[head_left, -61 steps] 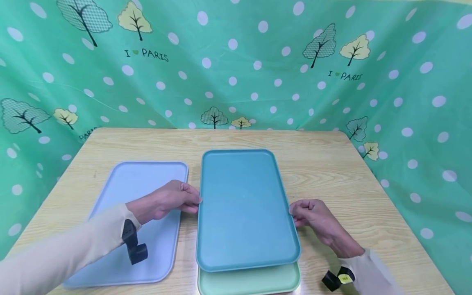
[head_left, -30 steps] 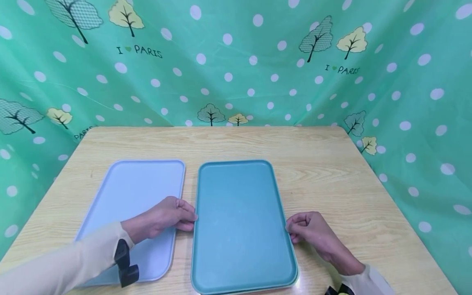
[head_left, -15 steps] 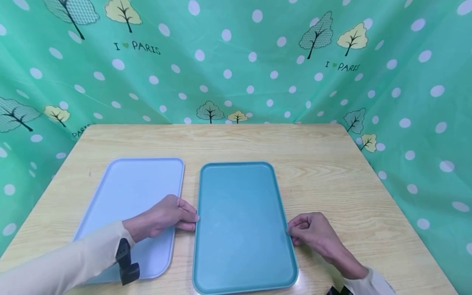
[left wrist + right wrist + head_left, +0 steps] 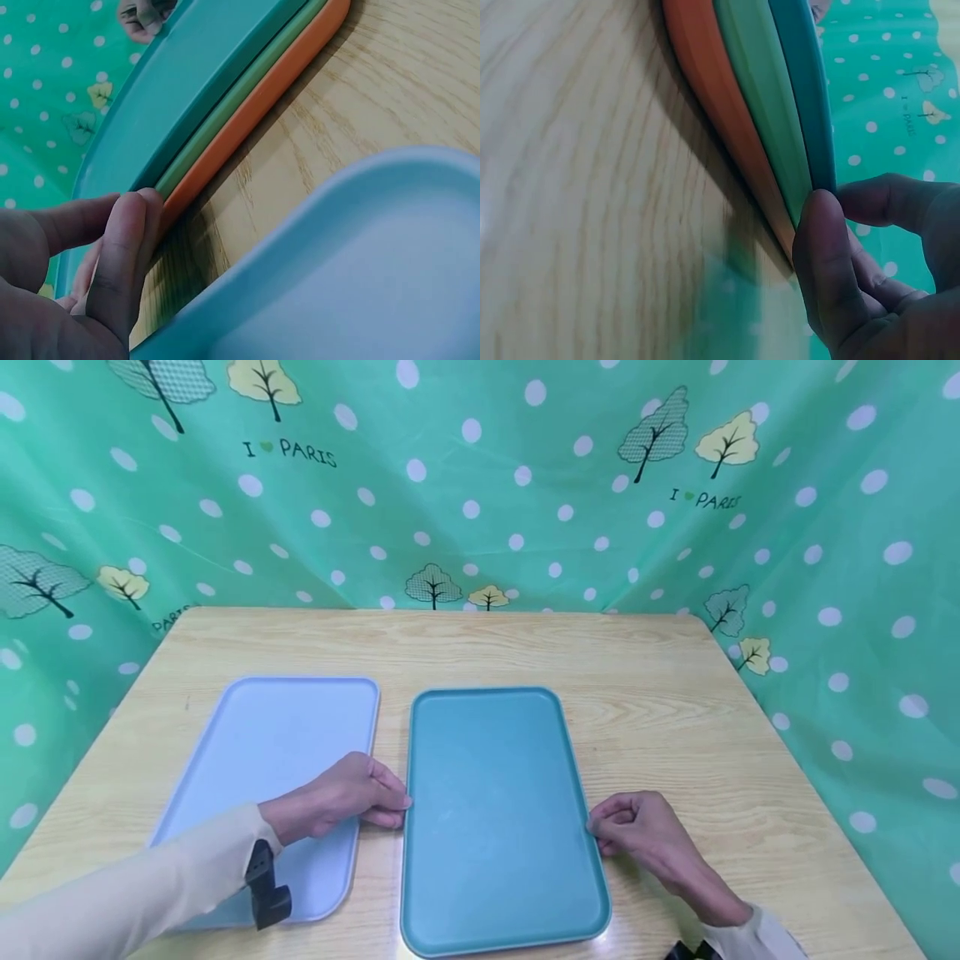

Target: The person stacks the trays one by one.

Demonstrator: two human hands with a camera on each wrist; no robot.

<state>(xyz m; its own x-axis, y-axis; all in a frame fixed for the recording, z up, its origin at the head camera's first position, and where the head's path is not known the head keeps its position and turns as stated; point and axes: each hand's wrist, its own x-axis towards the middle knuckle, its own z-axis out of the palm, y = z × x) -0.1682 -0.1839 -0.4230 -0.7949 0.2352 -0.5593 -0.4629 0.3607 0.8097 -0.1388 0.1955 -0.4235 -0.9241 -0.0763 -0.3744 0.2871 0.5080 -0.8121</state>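
Observation:
A blue tray tops a stack in the middle of the table. Under it, in the left wrist view, show the edges of a green tray and an orange tray. My left hand pinches the blue tray's left rim between thumb and fingers. On the opposite long side, my right hand pinches the right rim. Both wrist views show the three edges lying close together, with fingertips at the blue and green edges. Whether the fingers also grip the lower trays is unclear.
A light lavender-blue tray lies to the left on the wooden table, partly under my left forearm. A green dotted curtain hangs behind and beside the table.
The blue tray has come down and toward me over the green tray, covering the green strip that showed at the near end. Over the last half second, hands and trays have barely moved.

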